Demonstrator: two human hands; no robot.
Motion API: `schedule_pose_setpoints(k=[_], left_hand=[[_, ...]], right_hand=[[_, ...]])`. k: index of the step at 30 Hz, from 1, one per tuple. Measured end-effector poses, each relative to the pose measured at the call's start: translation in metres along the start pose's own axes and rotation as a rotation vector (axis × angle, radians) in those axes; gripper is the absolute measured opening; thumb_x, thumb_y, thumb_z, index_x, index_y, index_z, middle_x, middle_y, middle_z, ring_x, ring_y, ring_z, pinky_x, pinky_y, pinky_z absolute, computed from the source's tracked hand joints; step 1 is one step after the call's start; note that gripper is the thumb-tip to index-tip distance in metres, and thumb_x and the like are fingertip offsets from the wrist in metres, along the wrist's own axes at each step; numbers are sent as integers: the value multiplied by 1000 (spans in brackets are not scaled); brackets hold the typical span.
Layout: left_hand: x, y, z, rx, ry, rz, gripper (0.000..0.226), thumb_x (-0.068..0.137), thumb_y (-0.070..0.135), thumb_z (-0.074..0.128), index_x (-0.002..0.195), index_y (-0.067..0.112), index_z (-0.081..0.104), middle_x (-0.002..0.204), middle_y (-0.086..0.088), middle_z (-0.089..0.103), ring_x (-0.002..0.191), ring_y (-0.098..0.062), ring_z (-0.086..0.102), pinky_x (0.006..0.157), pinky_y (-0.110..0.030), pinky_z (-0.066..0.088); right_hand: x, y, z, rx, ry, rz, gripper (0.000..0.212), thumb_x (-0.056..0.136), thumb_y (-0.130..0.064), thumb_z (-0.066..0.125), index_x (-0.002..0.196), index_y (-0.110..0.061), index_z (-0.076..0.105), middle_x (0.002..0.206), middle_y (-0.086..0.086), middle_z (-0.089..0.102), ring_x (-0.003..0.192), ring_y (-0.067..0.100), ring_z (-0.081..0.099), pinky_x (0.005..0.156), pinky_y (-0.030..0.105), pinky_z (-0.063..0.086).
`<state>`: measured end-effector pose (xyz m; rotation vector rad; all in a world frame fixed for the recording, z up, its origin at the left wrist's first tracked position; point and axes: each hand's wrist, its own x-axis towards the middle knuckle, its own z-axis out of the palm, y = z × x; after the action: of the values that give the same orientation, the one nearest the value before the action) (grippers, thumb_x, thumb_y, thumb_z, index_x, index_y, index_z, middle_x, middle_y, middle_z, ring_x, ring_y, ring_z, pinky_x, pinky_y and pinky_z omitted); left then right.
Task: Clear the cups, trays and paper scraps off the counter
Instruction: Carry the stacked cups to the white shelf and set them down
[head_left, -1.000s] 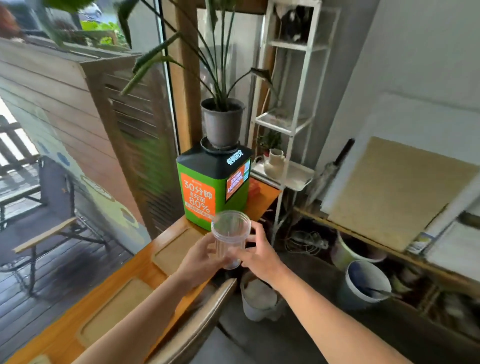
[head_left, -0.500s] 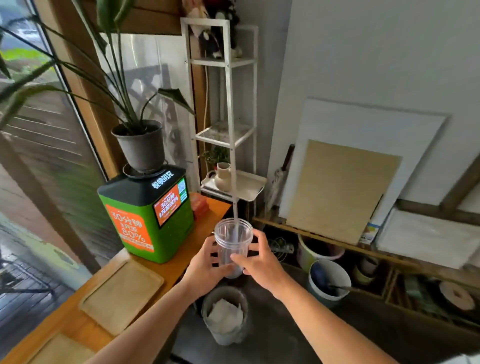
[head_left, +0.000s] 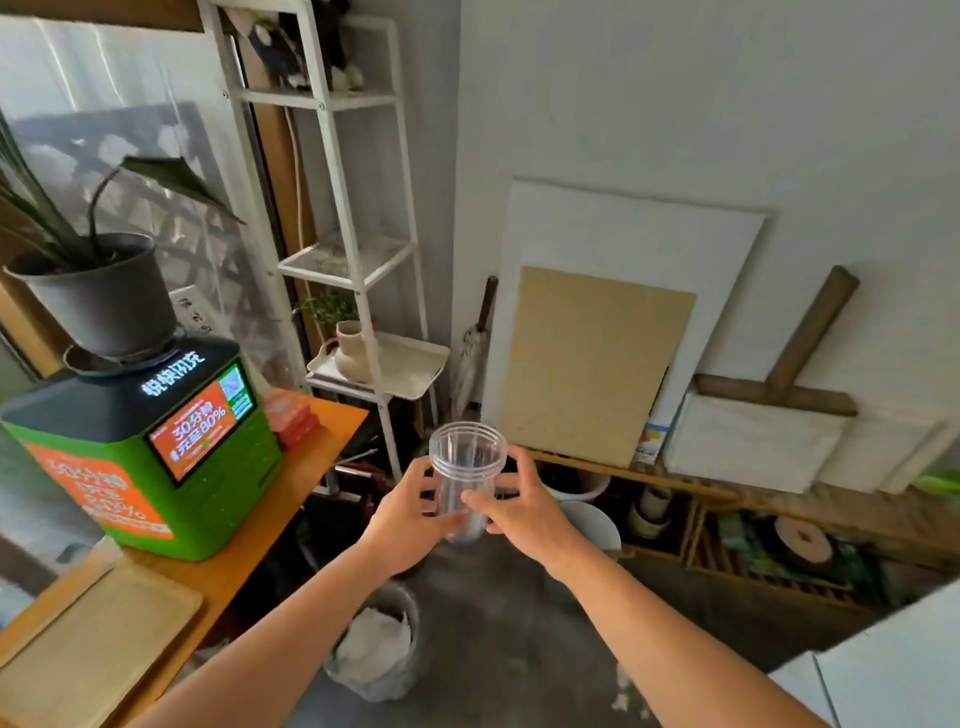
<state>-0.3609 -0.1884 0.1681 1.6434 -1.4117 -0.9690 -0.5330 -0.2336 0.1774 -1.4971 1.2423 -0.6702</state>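
Our clear cup (head_left: 467, 462) — upright, off the worktop (head_left: 260, 530), left hand (head_left: 410, 514) and right hand (head_left: 524, 512) fingers (head_left: 478, 501) around it.

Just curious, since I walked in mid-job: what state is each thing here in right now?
cup: upright, looks empty, no lid, held in the air by both hands
left hand: fingers curled round the cup
right hand: fingers curled round the cup
bin: on the floor, open, white paper inside
tray: lying flat on the counter
green machine: screen lit
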Motion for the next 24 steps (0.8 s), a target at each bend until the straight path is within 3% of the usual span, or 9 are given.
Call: schedule_pose_setpoints(k=[6, 9, 12, 17, 24], left_hand=[[38, 1, 4, 6, -48, -10, 73, 77, 28, 84, 138, 28, 43, 121, 3, 64, 104, -13, 65, 74, -25, 57], [62, -1, 4, -2, -75, -21, 74, 77, 26, 83, 139, 26, 42, 122, 0, 63, 110, -19, 64, 90, -38, 56], [92, -6, -1, -16, -91, -19, 74, 78, 24, 82, 140, 25, 41, 124, 1, 62, 112, -20, 63, 98, -46, 53], [152, -12, -17, -41, -115, -15, 72, 77, 26, 83, 138, 27, 43, 124, 2, 62, 107, -16, 65, 97, -45, 54], [240, -15, -52, -67, -122, -25, 74, 74, 29, 84, 137, 32, 44, 114, 10, 65, 98, -11, 69, 88, -38, 58]], right_hand=[[30, 6, -12, 12, -2, 24, 82, 75, -48, 78, 141, -40, 31, 123, -4, 61, 114, 17, 61, 97, 48, 53], [53, 9, -16, 12, -8, 35, 82, 71, -53, 77, 138, -43, 31, 122, -7, 59, 111, 15, 61, 93, 47, 56], [83, 8, -17, 2, -8, 38, 77, 67, -58, 77, 129, -50, 31, 118, -14, 57, 109, 13, 62, 92, 47, 57], [142, -5, -18, -6, -4, 52, 65, 66, -59, 76, 113, -64, 32, 122, -13, 58, 114, 12, 59, 96, 47, 54], [228, -37, -13, -14, -8, 57, 82, 64, -59, 75, 132, -49, 29, 130, -4, 57, 115, 18, 59, 96, 51, 53]])
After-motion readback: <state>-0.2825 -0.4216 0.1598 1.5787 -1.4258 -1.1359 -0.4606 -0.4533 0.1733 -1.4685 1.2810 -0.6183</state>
